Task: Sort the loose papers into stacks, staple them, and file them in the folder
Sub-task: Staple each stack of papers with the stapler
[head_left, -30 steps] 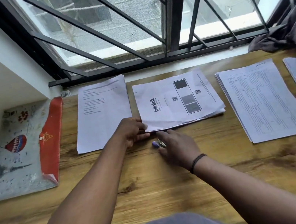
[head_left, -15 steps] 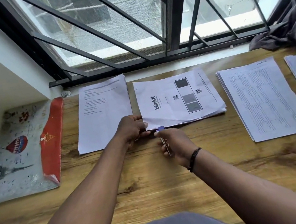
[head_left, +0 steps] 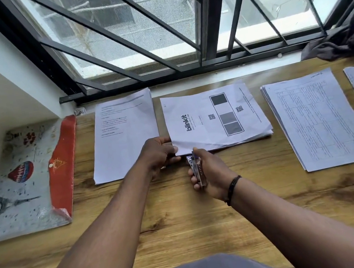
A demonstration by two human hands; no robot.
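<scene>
The middle paper stack lay on the table, thin, light and floppy, best held by its near corner. The left hand pinched that corner, and the right hand gripped a stapler there.

A brown wooden table with dark wavy grain is being seen. White papers with a black word and grey squares are being shown beside a white stack with thin grid lines. A grey folder with a red flap, a striped balloon and little dots is being shown, and black window bars too.
</scene>
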